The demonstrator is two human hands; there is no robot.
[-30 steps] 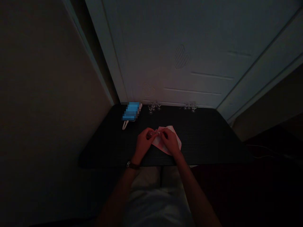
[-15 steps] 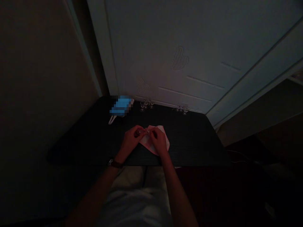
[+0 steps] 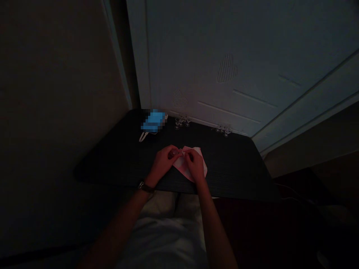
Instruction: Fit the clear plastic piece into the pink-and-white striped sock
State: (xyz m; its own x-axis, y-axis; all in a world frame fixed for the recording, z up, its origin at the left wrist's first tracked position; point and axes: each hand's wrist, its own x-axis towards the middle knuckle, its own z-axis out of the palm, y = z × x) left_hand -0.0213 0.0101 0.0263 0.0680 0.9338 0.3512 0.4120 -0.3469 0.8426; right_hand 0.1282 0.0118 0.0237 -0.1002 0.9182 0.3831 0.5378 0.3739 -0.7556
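Note:
My left hand (image 3: 163, 160) is closed around a small clear, rounded glass-like piece (image 3: 174, 152); its exact kind is too dark to make out. Close beside it, my right hand (image 3: 195, 163) is pinched on a pale pinkish cloth (image 3: 182, 167), which spreads out beneath its fingers over the dark table (image 3: 238, 166). The fingertips of both hands almost meet at the narrow end of the clear piece. What lies right between the right fingertips is partly hidden.
Two clusters of small clear pieces, one left (image 3: 182, 121) and one right (image 3: 223, 129), stand along the table's back edge. A blurred bright-blue device (image 3: 154, 121) with a white strap (image 3: 143, 136) sits at the back left. Behind rises a pale panel (image 3: 196, 56) with raised hearts.
The whole view has shifted, so the table and hands appear farther right and slightly higher. Both hands keep the same hold on the clear piece and the cloth.

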